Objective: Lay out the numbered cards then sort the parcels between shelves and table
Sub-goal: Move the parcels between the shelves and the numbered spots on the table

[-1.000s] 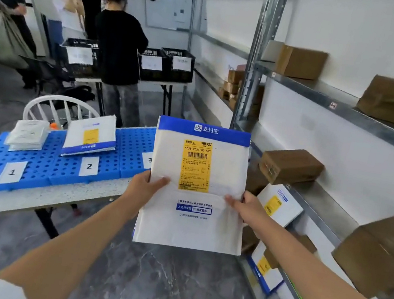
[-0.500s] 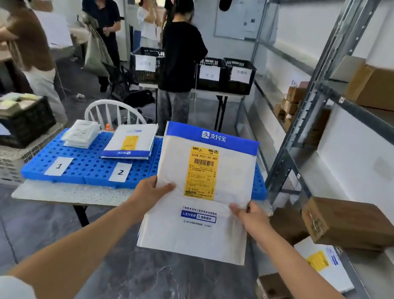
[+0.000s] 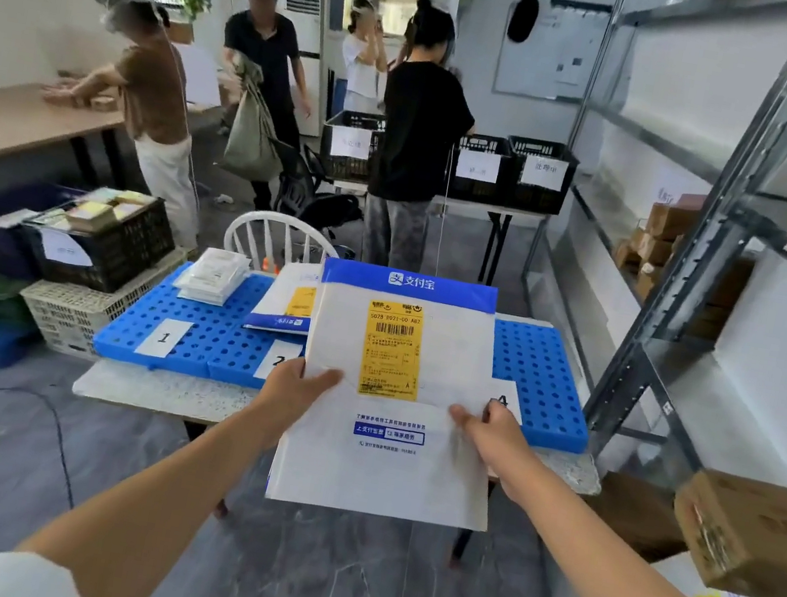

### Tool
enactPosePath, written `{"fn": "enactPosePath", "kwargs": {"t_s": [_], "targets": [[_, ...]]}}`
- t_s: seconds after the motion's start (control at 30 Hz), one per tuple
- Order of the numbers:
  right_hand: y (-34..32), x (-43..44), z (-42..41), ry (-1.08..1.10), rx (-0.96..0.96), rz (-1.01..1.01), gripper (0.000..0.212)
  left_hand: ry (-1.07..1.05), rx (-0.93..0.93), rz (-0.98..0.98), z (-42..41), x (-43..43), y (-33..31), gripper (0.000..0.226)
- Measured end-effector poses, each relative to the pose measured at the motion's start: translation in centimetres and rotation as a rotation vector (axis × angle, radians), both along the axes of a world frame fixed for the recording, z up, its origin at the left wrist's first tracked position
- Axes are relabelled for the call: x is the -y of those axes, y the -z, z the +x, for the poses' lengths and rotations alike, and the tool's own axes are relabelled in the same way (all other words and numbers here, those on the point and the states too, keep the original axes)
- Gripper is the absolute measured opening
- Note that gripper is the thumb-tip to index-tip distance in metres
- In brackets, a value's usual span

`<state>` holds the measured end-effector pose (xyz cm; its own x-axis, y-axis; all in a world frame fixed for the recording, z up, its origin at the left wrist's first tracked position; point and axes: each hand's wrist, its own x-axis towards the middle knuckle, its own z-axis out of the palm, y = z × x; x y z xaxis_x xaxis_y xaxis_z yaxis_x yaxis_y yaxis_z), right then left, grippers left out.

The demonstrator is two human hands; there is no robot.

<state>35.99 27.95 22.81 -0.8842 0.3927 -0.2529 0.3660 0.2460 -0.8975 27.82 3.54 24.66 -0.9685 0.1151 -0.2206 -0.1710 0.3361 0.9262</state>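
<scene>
Pinching the parcel (image 3: 382,479) with left hand (image 3: 297,391) and right hand (image 3: 489,431), I hold its label (image 3: 392,350) facing me, likely for matching to numbered cards (image 3: 163,338).

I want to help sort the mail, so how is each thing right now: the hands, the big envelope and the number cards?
White parcel: held upright, yellow label facing the camera.
Left hand: grips the parcel's left edge.
Right hand: grips its right edge.
Card 1: flat on the blue board.
Card 2: flat, partly hidden by the parcel.
Card 4: flat, partly hidden by the right hand.
Second parcel: lying on the board behind card 2.
</scene>
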Motion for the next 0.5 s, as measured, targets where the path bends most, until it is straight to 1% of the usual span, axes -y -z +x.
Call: {"fn": "enactPosePath", "kwargs": {"t_s": [0.1,0.23,0.43,0.5], "targets": [[0.1,0.4,-2.7,0.015,0.007,0.051,0.027,0.013,0.031,0.010,-2.5,0.5,0.6,0.025],[0.1,2.3,-8.0,0.035,-0.002,0.064,0.031,0.026,0.043,0.038,-7.8,2.5,0.8,0.031],[0.1,6.8,-16.7,0.021,-0.005,0.087,0.035,0.020,0.032,0.061,-16.5,7.3,0.9,0.029],[0.3,8.3,-19.5,0.025,0.003,0.102,0.036,0.021,0.029,0.054,-19.3,8.9,1.3,0.032]]}}
